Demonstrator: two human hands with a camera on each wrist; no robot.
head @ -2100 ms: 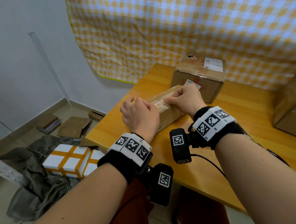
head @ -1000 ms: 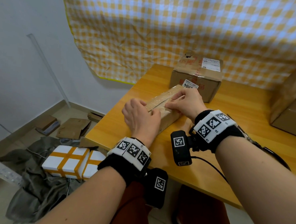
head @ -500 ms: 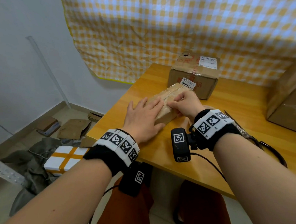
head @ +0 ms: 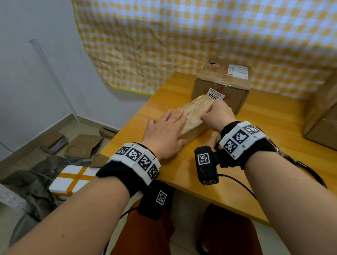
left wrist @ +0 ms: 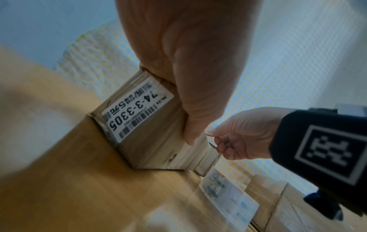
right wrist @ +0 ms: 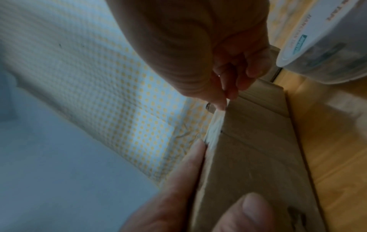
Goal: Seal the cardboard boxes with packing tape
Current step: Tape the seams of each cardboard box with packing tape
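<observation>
Box in hand: the long, flat brown cardboard box (head: 191, 117) lies on the yellow wooden table (head: 255, 171), near its left front corner, clear tape along its top seam.
Left hand: the left hand (head: 163, 131) lies flat on the near end, fingers straight and together, thumb down the near face; likely pinning the box so it cannot slide.
Right hand: the right hand (head: 217, 114) has fingers curled, thumb and fingertip (right wrist: 222, 103) pinching a strip edge at the top seam, probably to press or pull the tape.
Tape roll: 1 white-cored roll of clear tape (right wrist: 325, 42) sits just beside the box, within reach.
Boxes on table: 3 — this one, a taller labelled carton (head: 222, 85) touching its far end, and a large carton (head: 328, 110) well apart at right.
Floor: 1 white box with orange tape (head: 71, 178) and flattened cardboard scraps (head: 84, 146).
</observation>
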